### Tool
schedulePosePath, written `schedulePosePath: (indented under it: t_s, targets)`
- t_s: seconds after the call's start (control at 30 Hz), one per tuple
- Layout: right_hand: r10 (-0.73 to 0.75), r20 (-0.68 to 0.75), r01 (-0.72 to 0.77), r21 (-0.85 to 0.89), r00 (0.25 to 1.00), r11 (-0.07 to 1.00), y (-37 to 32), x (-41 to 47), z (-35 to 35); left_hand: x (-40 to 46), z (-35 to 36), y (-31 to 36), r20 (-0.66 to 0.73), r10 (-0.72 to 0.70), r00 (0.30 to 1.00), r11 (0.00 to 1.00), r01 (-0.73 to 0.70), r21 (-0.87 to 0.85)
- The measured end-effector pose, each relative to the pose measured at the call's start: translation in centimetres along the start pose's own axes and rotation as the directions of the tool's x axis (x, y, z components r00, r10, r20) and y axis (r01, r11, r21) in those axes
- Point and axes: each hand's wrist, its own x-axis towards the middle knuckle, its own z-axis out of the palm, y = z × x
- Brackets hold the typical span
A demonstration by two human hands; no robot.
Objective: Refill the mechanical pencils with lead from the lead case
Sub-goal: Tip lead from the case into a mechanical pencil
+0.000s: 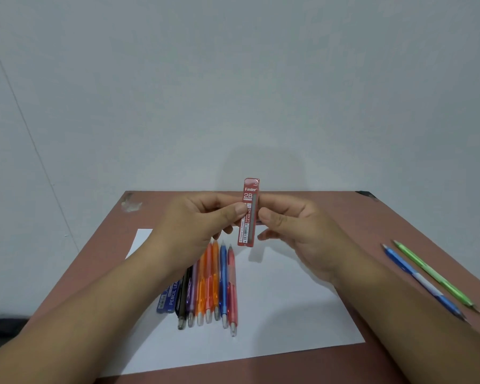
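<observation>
Here we hold the red lead case [249, 212] upright between our two hands, above the counter [330, 214]. The left hand [194, 225] pinches its left edge, thumb in front and curled fingers [205, 205] behind; the right hand [294, 231] pinches the right edge the same way, with its lower fingers [263, 235] loosely bent just beside the case's lower end. The case reads "2B" near the top, its cap end points up, and a clear strip down its right side shows grey lead inside.

Below our fingers, on a white sheet of paper [288, 314], lies a row of mechanical pencils side by side: black [182, 309], purple [191, 300], two orange ones [205, 286], blue [223, 284] and red [232, 295], their tips pointing away from us. The left forearm covers part of the row. Touching the black pencil on its left lies a blue lead case [169, 300], flat on the paper; we cannot tell what it holds.

Well to the right of the right hand, off the paper on the brown counter, a second blue pencil [421, 281] and a green pencil [432, 273] lie close together, slanted.
</observation>
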Motion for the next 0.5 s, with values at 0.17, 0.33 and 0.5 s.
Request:
schedulePosePath:
  t_s: [0.17,0.33,0.5]
  targets:
    - [0.068,0.042,-0.075,0.217,0.997,0.973,0.68,0.38,0.45,-0.31,0.73,0.22,-0.027,0.002,1.0,1.0,-0.002,-0.001]
    - [0.064,0.068,-0.082,0.315,0.996,0.946,0.7,0.52,0.21,-0.39,0.92,0.39,-0.045,-0.013,0.999,0.999,0.015,0.038]
    - [0.058,-0.008,-0.054,0.242,0.998,0.969,0.94,0.72,0.13,-0.34,0.8,-0.08,-0.106,0.023,0.994,0.989,-0.007,0.147]
